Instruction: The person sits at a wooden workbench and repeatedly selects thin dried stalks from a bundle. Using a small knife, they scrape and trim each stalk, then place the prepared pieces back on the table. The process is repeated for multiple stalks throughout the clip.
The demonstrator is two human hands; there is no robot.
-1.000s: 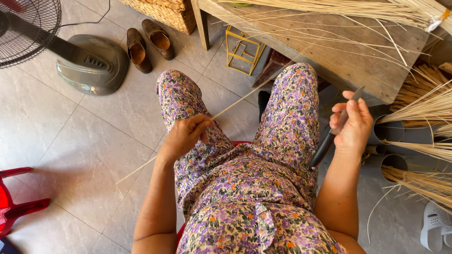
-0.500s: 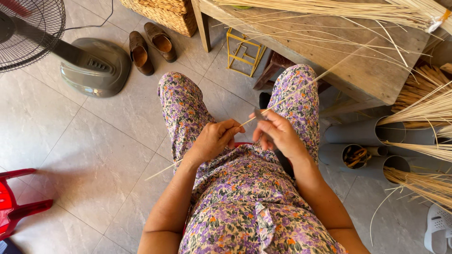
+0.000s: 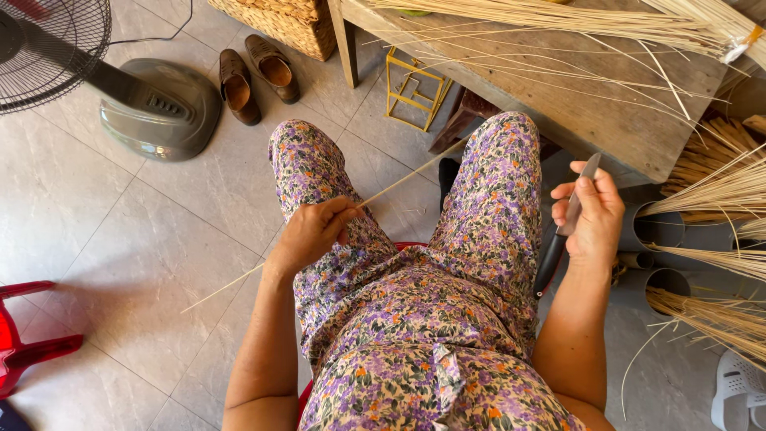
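Left hand [image 3: 313, 233]: fingers [image 3: 345, 214] pinched together on a thin pale reed strip [image 3: 399, 182], thumb and forefinger clamped at about mid-length. Hand rests on the left thigh of the floral trousers [image 3: 415, 319]. The strip runs diagonally: one end up-right across the gap between the knees toward the table leg, the other end down-left past the wrist, over the floor tiles [image 3: 120, 255].

Right hand [image 3: 594, 215]: fingers [image 3: 586, 191] wrapped tight on a knife [image 3: 568, 223], held out to the right of the right knee, well apart from the strip. Grey blade sticks up past the fingertips, dark handle hangs down below the palm. Blade edge direction: cannot tell.

Person is seated on something red, only a sliver shows between the thighs.

Around:
- wooden table [image 3: 590, 104] ahead, loose reed bundle [image 3: 558, 16] lying across the top
- more reeds standing in grey tubes [image 3: 662, 231] at right, just beside the knife hand
- small yellow wire frame [image 3: 413, 86] under the table
- woven basket [image 3: 279, 20] top centre
- brown shoes [image 3: 255, 73] next to fan base [image 3: 159, 108], top left
- red chair [image 3: 28, 331] at left edge
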